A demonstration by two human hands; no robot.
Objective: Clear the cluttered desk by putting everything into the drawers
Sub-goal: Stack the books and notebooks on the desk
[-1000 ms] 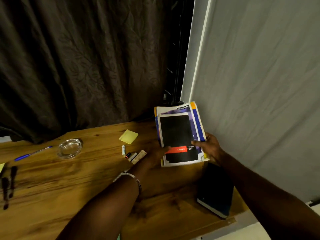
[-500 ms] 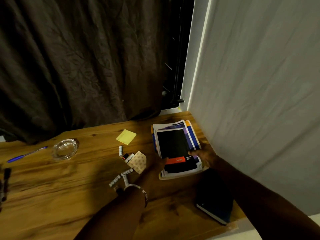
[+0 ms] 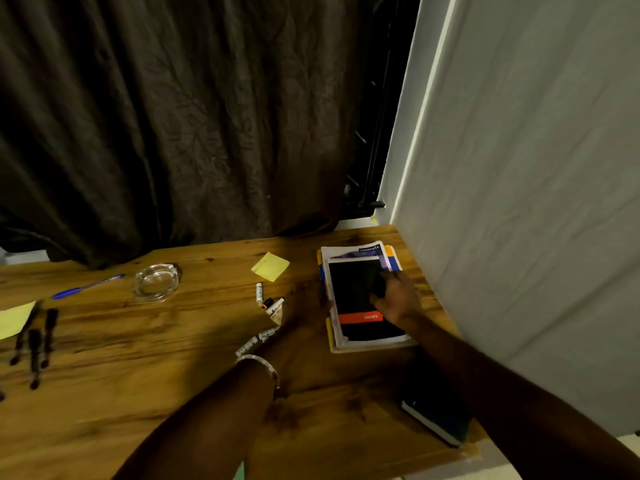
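Note:
A stack of notebooks (image 3: pixel 356 299) with a black and red cover on top lies flat on the wooden desk (image 3: pixel 173 358), in the back right corner by the wall. My right hand (image 3: pixel 398 299) rests on top of the stack, fingers laid over the black cover. At the stack's left edge is my left hand (image 3: pixel 301 317), wearing a bracelet and touching or close against the side of the stack. It is dark and in shadow, so its grip is unclear. No drawer is in view.
A dark notebook (image 3: pixel 436 407) lies near the front right edge. A yellow sticky pad (image 3: pixel 270 266), small white tubes (image 3: pixel 259 292), a glass ashtray (image 3: pixel 156 281), a blue pen (image 3: pixel 86 287), black pens (image 3: pixel 34 341) and yellow paper (image 3: pixel 12 320) are spread leftward. A grey wall (image 3: pixel 519 202) bounds the right.
The stack came down from a tilted, lifted hold onto the desk. My right hand shifted from its edge to the top cover.

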